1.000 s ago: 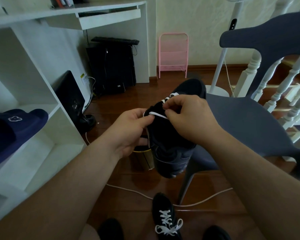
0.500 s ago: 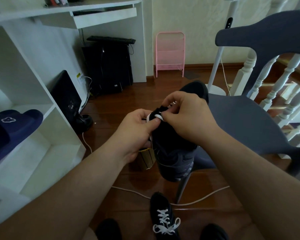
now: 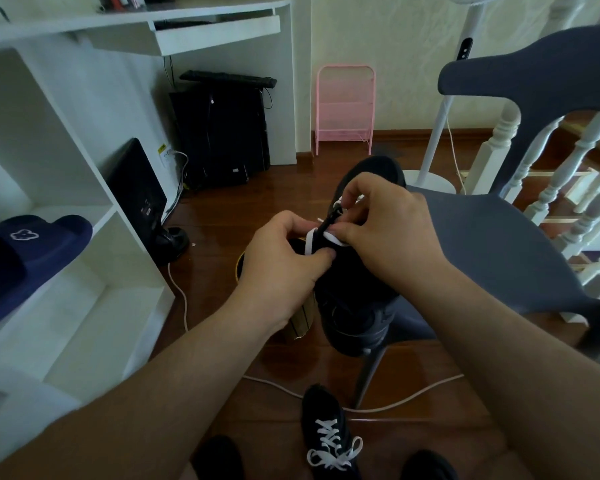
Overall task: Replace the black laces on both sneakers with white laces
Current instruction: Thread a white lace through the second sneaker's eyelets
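Observation:
A black sneaker (image 3: 355, 299) rests on the front edge of a grey chair seat (image 3: 492, 251), heel toward me. Both hands work at its tongue. My left hand (image 3: 284, 268) pinches a white lace (image 3: 310, 242) at the sneaker's left side. My right hand (image 3: 385, 230) pinches the same lace near the top eyelets and covers most of the lacing. On the floor below stands a second black sneaker (image 3: 329, 434) with white laces tied in a bow.
A white shelf unit (image 3: 94, 188) with a navy slipper (image 3: 25, 258) is at the left. A gold-trimmed can (image 3: 300, 320) stands on the floor under my left hand. A white cable (image 3: 278, 384) crosses the wooden floor. White stair balusters (image 3: 568, 188) stand behind the chair.
The hands have stayed at the sneaker's top eyelets. A loop of white lace now shows between them, longer than half a second ago. The view has shifted slightly.

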`<state>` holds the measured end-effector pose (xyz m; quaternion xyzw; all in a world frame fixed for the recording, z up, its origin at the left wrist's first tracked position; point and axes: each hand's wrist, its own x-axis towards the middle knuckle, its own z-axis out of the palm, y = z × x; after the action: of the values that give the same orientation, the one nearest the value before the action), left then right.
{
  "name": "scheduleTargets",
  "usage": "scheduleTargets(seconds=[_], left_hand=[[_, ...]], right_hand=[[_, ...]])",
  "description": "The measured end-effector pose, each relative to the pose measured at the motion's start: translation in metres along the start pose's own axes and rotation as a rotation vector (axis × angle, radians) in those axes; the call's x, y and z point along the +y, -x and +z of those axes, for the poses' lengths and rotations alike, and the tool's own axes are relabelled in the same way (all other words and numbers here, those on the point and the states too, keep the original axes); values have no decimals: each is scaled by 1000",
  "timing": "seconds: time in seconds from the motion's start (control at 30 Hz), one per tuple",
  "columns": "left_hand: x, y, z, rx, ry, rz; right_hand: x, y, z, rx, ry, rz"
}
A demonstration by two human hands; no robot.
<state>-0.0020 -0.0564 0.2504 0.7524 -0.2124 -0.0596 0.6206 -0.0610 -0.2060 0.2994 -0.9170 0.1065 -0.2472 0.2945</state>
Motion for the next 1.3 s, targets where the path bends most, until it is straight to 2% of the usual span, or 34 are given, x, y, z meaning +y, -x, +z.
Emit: scheduleTargets(seconds=[0.17,0.3,0.5,0.67,0.77,0.83,1.0,1.17,1.3], left_hand=[[3,6,2,-31,25,110],[3,5,8,-22,230,-39],[3,7,16,-4,387,-176],[0,4,17,8,437,-261],[-1,1,15,52,435,-284],[-1,-4,12,110,442,-286],[1,-16,-1,247,492,-201],[1,-14,-4,258,396,-42],[-2,-4,1,180,297,26]], right_hand=[[2,1,4,54,55,-93],[12,0,8,113,109,-116],[20,-1,12,150,181,-151],[20,-1,13,105,234,-221],[26,-3,12,64,169,-173],[32,-5,10,107,83,-134],[49,-1,4,222,-31,-1],[50,4,11,12,-35,88],[50,1,13,60,-23,133]])
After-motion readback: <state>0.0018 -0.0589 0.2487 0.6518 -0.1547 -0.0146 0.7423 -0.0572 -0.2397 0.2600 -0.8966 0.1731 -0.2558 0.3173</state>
